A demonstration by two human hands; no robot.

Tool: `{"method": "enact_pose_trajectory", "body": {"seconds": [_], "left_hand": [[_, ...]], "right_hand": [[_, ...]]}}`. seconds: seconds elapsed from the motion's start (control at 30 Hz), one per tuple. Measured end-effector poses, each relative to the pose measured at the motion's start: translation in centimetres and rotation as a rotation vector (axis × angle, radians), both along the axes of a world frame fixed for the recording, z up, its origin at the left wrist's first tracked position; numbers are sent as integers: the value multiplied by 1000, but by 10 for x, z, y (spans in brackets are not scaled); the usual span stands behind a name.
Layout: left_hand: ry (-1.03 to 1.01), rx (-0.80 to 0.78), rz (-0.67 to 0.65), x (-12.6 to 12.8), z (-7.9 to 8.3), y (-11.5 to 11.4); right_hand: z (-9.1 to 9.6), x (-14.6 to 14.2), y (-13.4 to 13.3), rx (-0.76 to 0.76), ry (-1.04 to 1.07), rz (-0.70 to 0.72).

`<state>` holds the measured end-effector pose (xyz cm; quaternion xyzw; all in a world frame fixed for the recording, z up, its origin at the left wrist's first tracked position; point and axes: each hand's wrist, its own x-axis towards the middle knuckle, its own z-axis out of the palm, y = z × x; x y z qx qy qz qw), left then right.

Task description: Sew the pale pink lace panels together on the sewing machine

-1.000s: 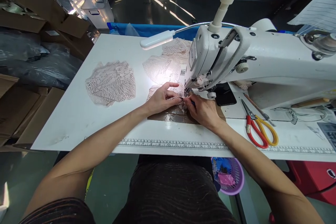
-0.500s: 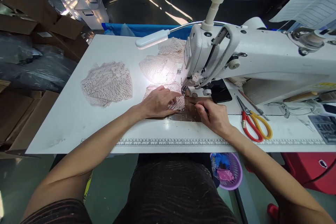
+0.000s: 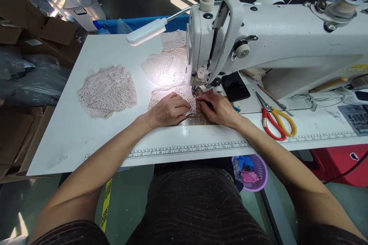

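A pale pink lace piece [image 3: 163, 95] lies under the needle area of the white sewing machine [image 3: 205, 51]. My left hand [image 3: 169, 110] presses on this lace from the left, fingers close together and bent over its edge. Just right of the presser foot [image 3: 196, 91], my right hand [image 3: 220, 108] has its thumb and forefinger near the lace's right edge. A dark tool is tucked in that hand, mostly hidden; a small blue end [image 3: 236, 109] shows behind the knuckles. Beneath both hands is a brown plate [image 3: 198, 119].
Another lace bundle [image 3: 107, 92] lies on the left of the white table [image 3: 69, 130]; more lace [image 3: 165, 67] sits behind the needle. On the right are a black phone [image 3: 235, 86] and red-and-yellow scissors [image 3: 277, 120]. A lamp [image 3: 146, 31] hangs over the lace. Below stands a purple basket [image 3: 263, 178].
My right hand has moved forward and left, up to the presser foot; the dark pointed tip it held out is now hidden. My left hand stays on the lace. The camera view has shifted.
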<state>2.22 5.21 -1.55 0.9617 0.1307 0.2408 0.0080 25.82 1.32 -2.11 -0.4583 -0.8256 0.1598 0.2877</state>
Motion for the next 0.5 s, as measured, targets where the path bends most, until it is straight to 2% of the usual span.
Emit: {"method": "enact_pose_trajectory", "body": {"seconds": [0.2,0.5], "left_hand": [[-35,75,-23,0,-2,0],[-9,177,-28,2,2,-1]], "right_hand": [[-11,1,-3,71,2,50],[-16,1,-2,94,2,62]]}}
